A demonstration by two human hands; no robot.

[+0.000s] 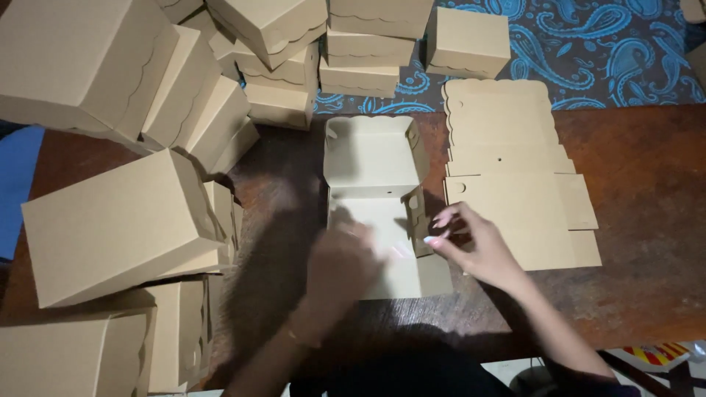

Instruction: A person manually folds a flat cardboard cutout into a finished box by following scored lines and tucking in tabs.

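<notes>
Kraft cardboard everywhere. Your half-folded box [379,198] lies flat on the brown wooden table [647,220], right between your hands, so both can work its flaps. Your right hand [471,246] pinches the box's slotted side flap [416,217], fingers together on it. Your left hand [342,265] is blurred, resting on the box's near panel; grip unclear, cannot tell. Flat unfolded blanks [507,169] sit just beyond your right hand. Finished boxes [118,220] pile up left of your left hand, crowding that side. Blue paisley cloth [603,51] lies far beyond.
</notes>
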